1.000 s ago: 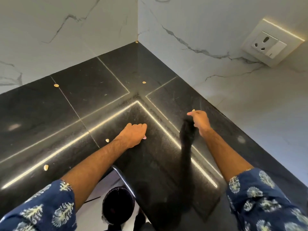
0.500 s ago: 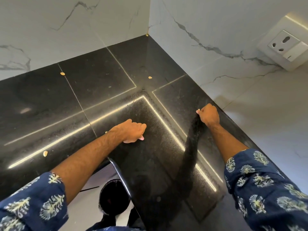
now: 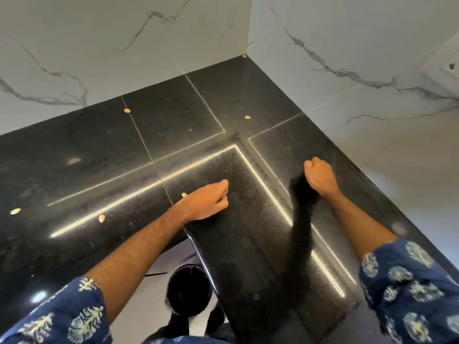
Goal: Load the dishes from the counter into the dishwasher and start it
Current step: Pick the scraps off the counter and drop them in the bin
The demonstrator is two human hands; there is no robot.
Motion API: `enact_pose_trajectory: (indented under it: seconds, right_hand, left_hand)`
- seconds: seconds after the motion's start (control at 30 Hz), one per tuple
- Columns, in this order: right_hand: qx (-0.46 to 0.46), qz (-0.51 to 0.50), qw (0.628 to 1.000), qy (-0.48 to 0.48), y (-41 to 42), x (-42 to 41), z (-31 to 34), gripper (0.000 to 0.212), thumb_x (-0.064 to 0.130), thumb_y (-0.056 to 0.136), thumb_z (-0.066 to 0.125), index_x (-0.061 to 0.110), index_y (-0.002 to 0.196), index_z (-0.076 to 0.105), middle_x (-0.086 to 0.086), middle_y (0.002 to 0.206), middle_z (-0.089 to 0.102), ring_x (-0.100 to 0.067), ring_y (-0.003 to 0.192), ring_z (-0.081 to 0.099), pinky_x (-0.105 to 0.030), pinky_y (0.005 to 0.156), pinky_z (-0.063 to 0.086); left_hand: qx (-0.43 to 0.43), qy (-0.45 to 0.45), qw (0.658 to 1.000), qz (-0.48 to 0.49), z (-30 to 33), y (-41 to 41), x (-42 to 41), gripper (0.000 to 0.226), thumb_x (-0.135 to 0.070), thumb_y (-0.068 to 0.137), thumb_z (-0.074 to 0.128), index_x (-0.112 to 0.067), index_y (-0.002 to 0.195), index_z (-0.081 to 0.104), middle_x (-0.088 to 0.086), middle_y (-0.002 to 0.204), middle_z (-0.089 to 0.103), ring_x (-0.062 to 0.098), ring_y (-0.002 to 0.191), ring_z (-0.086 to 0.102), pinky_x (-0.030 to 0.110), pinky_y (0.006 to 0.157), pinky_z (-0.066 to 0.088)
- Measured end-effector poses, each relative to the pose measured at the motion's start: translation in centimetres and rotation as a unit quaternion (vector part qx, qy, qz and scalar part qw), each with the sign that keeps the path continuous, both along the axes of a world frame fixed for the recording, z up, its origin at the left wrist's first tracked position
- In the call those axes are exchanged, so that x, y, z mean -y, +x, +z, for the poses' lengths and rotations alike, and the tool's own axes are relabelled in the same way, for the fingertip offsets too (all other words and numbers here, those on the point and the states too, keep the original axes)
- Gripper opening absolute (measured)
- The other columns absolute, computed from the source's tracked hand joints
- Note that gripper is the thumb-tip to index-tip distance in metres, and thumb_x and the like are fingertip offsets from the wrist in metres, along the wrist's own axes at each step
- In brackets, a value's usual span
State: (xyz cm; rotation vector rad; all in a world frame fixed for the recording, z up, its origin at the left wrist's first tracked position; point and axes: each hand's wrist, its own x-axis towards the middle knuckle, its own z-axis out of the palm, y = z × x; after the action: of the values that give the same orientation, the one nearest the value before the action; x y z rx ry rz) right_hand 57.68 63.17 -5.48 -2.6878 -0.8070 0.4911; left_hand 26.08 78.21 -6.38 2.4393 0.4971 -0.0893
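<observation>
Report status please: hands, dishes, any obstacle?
Left hand curled, resting on black counter; right hand fisted, contents unclear. No dishes, no dishwasher in view. Small tan bits scattered on counter.

Brightly and evenly lit. Thin streaks of glare across the glossy black stone counter [image 3: 173, 125], plus a dark mirrored arm reflection. Motion blur on the blue patterned sleeves [image 3: 409, 289]. Wide-angle bending toward the edges.

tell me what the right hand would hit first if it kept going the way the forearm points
Probably the marble wall behind the black counter. The right hand, fingers curled, points up and slightly left toward the corner, and the counter strip ahead looks free. Depth is hard to judge from this single view.
</observation>
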Motion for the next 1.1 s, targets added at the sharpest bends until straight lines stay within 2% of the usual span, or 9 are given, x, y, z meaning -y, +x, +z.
enact_pose_trajectory:
  seconds: [0.1, 0.23, 0.43, 0.57, 0.67, 0.73, 0.83, 0.97, 1.1]
  right_hand:
    - [-0.375, -0.121, 0.897, 0.201, -4.9, -1.8, 0.9, 0.017, 0.020, 0.083, 0.036, 0.019, 0.066, 0.040, -0.005, 0.066, 0.033, -0.015, 0.050, 0.029, -0.026, 0.046, 0.022]
    - [-0.670, -0.158, 0.673, 0.271, -11.8, -3.4, 1.2, 0.017, 0.018, 0.072, 0.040, 0.015, 0.058, 0.050, 0.000, 0.058, 0.035, -0.009, 0.041, 0.026, -0.017, 0.040, 0.016]
    - [-0.678, -0.126, 0.683, 0.239, -19.8, -7.1, 0.8, 0.032, 0.016, 0.099, 0.040, -0.001, 0.095, 0.067, -0.001, 0.064, 0.047, -0.007, 0.048, 0.033, -0.017, 0.040, 0.027]
    - [-0.506, 0.055, 0.844, 0.169, -23.4, -9.1, 0.8, 0.032, 0.014, 0.104, 0.041, 0.003, 0.102, 0.072, 0.004, 0.065, 0.038, -0.006, 0.052, 0.029, -0.018, 0.044, 0.023]
    - [-0.260, 0.226, 0.934, 0.100, -25.7, -10.6, 0.8, 0.029, 0.014, 0.101, 0.045, 0.013, 0.103, 0.074, 0.005, 0.093, 0.067, -0.010, 0.082, 0.058, -0.022, 0.070, 0.045]
    - [-0.136, 0.273, 0.951, 0.057, -26.7, -11.1, 0.4, 0.017, 0.027, 0.098, 0.055, 0.021, 0.104, 0.070, 0.004, 0.105, 0.071, -0.017, 0.097, 0.063, -0.033, 0.083, 0.049]
    - [-0.023, 0.297, 0.954, 0.020, -27.9, -12.0, -0.1, 0.020, 0.042, 0.087, 0.069, 0.026, 0.099, 0.065, 0.004, 0.099, 0.069, -0.021, 0.094, 0.065, -0.032, 0.072, 0.044]
    - [0.021, 0.279, 0.960, 0.003, -28.2, -12.8, -0.2, 0.030, 0.045, 0.079, 0.076, 0.025, 0.097, 0.064, 0.000, 0.102, 0.068, -0.027, 0.098, 0.064, -0.035, 0.075, 0.046]
    - [0.007, 0.248, 0.969, 0.018, -28.5, -12.4, -0.6, 0.022, 0.041, 0.080, 0.077, 0.024, 0.086, 0.064, 0.002, 0.093, 0.069, -0.025, 0.092, 0.065, -0.037, 0.078, 0.050]
  left_hand:
    - [0.118, -0.254, 0.930, 0.237, 0.3, -1.2, 0.0, 0.014, -0.007, 0.084, 0.045, -0.017, 0.080, 0.037, -0.004, 0.063, 0.038, 0.007, 0.052, 0.030, 0.022, 0.050, 0.029]
    - [0.252, -0.550, 0.701, 0.377, 0.6, -3.7, -0.3, 0.024, 0.004, 0.081, 0.039, -0.017, 0.087, 0.047, -0.006, 0.059, 0.031, 0.006, 0.044, 0.025, 0.021, 0.042, 0.025]
    - [0.345, -0.612, 0.562, 0.437, 0.9, -9.1, -1.7, 0.018, -0.013, 0.095, 0.042, -0.011, 0.085, 0.057, -0.006, 0.057, 0.034, 0.005, 0.043, 0.028, 0.021, 0.043, 0.025]
    - [0.345, -0.555, 0.583, 0.483, 0.4, -12.5, -3.4, 0.033, -0.024, 0.108, 0.037, -0.008, 0.096, 0.063, -0.007, 0.055, 0.036, 0.003, 0.043, 0.029, 0.019, 0.041, 0.029]
    - [0.323, -0.513, 0.626, 0.491, -0.1, -15.0, -4.7, 0.030, -0.013, 0.108, 0.034, -0.008, 0.114, 0.063, -0.007, 0.057, 0.039, 0.004, 0.045, 0.031, 0.019, 0.042, 0.032]
    - [0.305, -0.496, 0.652, 0.486, -0.3, -16.4, -5.3, 0.032, -0.010, 0.108, 0.033, -0.009, 0.115, 0.065, -0.007, 0.058, 0.041, 0.004, 0.045, 0.031, 0.019, 0.043, 0.032]
    - [0.270, -0.449, 0.694, 0.494, -0.3, -19.1, -6.3, 0.035, -0.010, 0.108, 0.032, -0.011, 0.108, 0.068, -0.008, 0.056, 0.037, 0.004, 0.044, 0.028, 0.019, 0.043, 0.030]
    - [0.244, -0.375, 0.710, 0.543, -0.2, -23.4, -7.9, 0.037, -0.011, 0.107, 0.032, -0.015, 0.099, 0.068, -0.010, 0.054, 0.033, 0.006, 0.046, 0.025, 0.021, 0.043, 0.025]
    - [0.173, -0.215, 0.795, 0.541, 0.0, -27.1, -9.2, 0.036, -0.014, 0.105, 0.035, -0.020, 0.090, 0.067, -0.007, 0.060, 0.038, 0.006, 0.051, 0.032, 0.023, 0.049, 0.029]
